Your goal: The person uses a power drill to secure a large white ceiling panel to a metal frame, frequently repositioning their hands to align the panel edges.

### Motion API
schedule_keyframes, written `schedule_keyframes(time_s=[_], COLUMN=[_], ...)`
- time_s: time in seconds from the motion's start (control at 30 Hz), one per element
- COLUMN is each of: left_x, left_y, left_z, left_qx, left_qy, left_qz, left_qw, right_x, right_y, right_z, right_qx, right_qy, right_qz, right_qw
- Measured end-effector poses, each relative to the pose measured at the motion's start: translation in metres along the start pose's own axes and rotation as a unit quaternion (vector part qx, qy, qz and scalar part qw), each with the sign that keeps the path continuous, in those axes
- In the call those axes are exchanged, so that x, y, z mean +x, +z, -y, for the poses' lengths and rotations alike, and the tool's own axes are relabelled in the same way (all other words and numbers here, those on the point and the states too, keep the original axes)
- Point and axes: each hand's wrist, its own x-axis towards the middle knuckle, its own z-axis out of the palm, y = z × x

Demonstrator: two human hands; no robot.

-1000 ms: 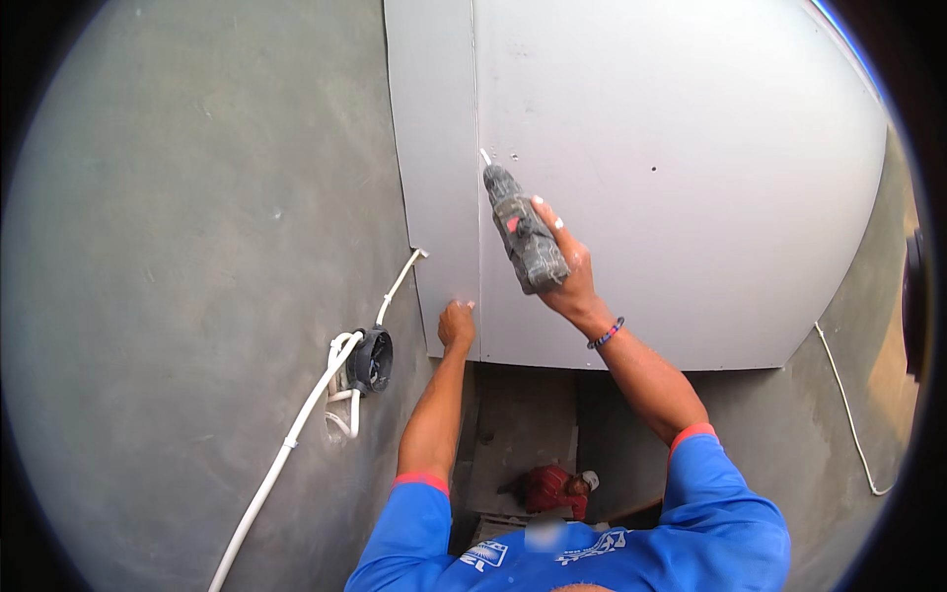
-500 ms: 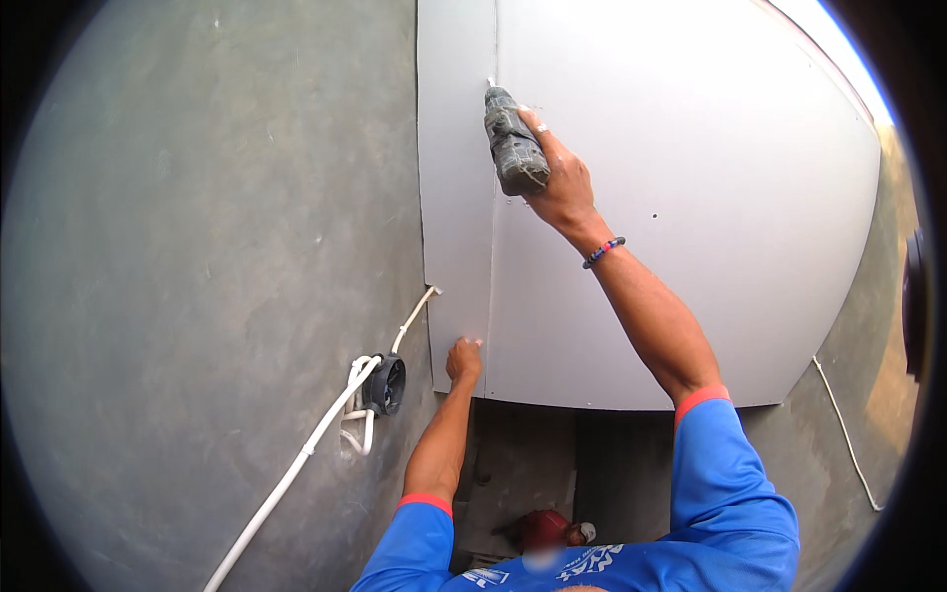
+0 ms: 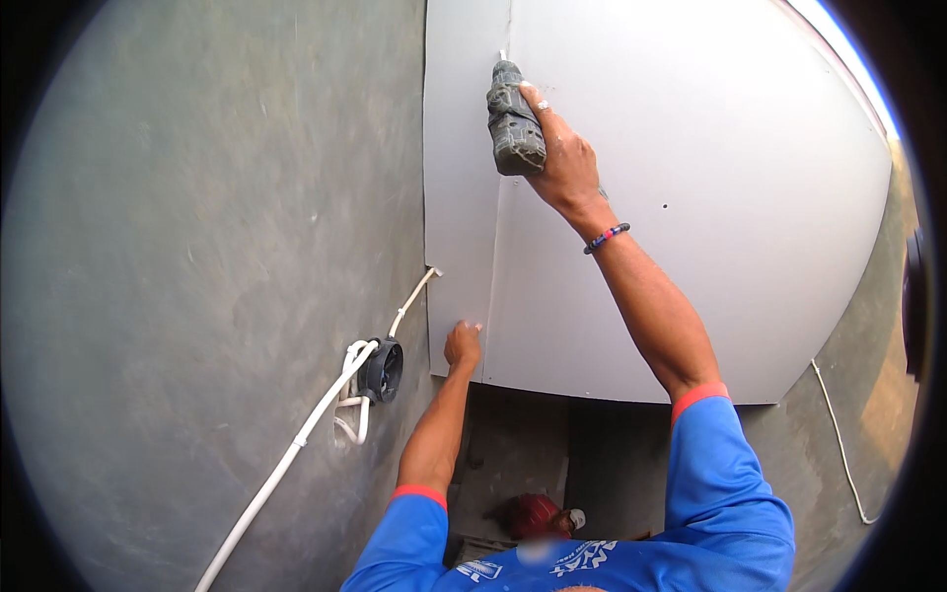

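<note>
My right hand [image 3: 567, 168] is wrapped round a grey, dust-covered power drill [image 3: 517, 123]. Its pale bit touches or nearly touches a large light-grey board [image 3: 631, 296], right by the vertical seam near the top. Lower down, my left hand [image 3: 462, 345] is closed and rests against the narrow strip of board left of that seam, just above the bottom edge. Whatever its fingertips pinch, if anything, is too small to make out.
A grey plastered wall [image 3: 227, 247] stands at left, carrying a white conduit pipe [image 3: 256, 511] and a round black box [image 3: 383, 371]. At right, a thin white cable [image 3: 838, 439] hangs along another wall. Below the board, a person in red [image 3: 533, 516] is in a dark space.
The view has shifted slightly, and the drill appears a little higher along the seam. My left hand keeps its place on the board.
</note>
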Motion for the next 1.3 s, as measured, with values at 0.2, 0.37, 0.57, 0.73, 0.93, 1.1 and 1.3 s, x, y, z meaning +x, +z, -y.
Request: schedule_keyframes(time_s=[0.2, 0.37, 0.57, 0.73, 0.93, 1.1, 1.3], left_x=[-0.006, -0.005, -0.005, -0.005, -0.004, -0.004, -0.006], left_y=[-0.002, -0.001, -0.002, -0.003, -0.004, -0.005, -0.012], left_z=[0.002, -0.002, 0.003, 0.000, 0.001, 0.000, -0.005], left_qx=[-0.008, -0.011, -0.021, -0.021, -0.016, -0.017, -0.030], left_qy=[0.021, 0.017, 0.009, 0.018, 0.022, 0.014, -0.021], left_qz=[-0.017, -0.015, -0.019, -0.009, -0.003, -0.007, 0.019], left_qw=[1.000, 1.000, 1.000, 1.000, 1.000, 1.000, 0.999], right_x=[-0.011, -0.035, -0.075, -0.105, -0.145, -0.177, -0.241], right_y=[-0.002, 0.000, 0.012, 0.013, 0.017, 0.013, 0.015], right_z=[0.006, 0.007, 0.008, 0.008, 0.009, 0.014, 0.015], right_qx=[0.025, 0.030, 0.034, 0.036, 0.046, 0.068, 0.102], right_qy=[0.015, 0.004, 0.002, 0.009, 0.024, 0.030, 0.056], right_qz=[0.019, 0.026, 0.057, 0.077, 0.108, 0.127, 0.217], right_qw=[0.999, 0.999, 0.998, 0.996, 0.993, 0.989, 0.969])
